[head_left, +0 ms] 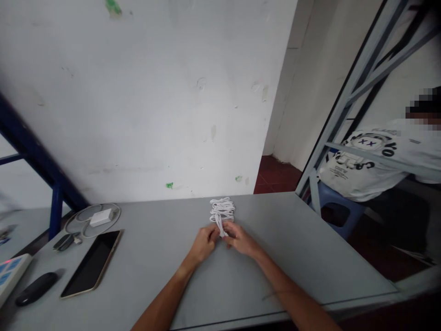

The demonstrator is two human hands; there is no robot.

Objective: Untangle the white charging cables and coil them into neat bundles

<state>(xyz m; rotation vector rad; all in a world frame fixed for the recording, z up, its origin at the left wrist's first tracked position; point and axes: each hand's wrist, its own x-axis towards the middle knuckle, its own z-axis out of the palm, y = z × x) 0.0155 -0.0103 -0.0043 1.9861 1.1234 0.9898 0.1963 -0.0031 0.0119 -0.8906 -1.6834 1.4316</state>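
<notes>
Several coiled bundles of white cable [222,207] lie in a row on the grey table [161,257], toward the wall. At the near end of that row, one white cable bundle [219,222] is between my two hands. My left hand [206,241] has its fingers curled closed at the bundle's left side. My right hand [239,238] pinches it from the right, thumb toward the near end. My fingers partly hide the held bundle and the closest of the others.
Left on the table are a tablet [93,263], a dark mouse [36,288], a white charger [101,217] with its cable, and a white panel with blue keys [12,273]. Metal frames flank the table. A person in a white shirt [375,161] sits beyond the right one.
</notes>
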